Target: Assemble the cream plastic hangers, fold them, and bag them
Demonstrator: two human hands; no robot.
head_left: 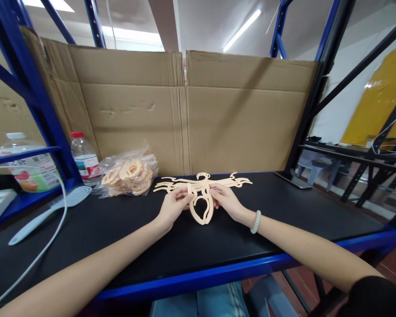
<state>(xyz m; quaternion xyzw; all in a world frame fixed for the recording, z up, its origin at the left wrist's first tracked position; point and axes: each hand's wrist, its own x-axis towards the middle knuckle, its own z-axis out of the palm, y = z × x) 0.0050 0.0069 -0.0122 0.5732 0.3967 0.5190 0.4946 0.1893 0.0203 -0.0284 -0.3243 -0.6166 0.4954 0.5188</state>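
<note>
A cream plastic folding hanger (pixel 194 212) is held over the front middle of the black table, folded so that its two arms form a loop pointing toward me. My left hand (pixel 174 205) pinches its left side between thumb and fingers. On the opposite side, my right hand (pixel 230 203) grips it, a pale coiled band around that wrist. Just behind both hands lies a loose pile of similar cream hangers (pixel 239 181), partly hidden by the fingers and the held one.
At the back left, a clear plastic bag (pixel 130 174) holds several cream pieces. Beside it stand a red-capped bottle (pixel 85 158) and a larger jug (pixel 29 163). A pale hairbrush (pixel 53 209) and white cable (pixel 64 211) lie left. A phone (pixel 293 179) rests back right, before cardboard (pixel 244 119).
</note>
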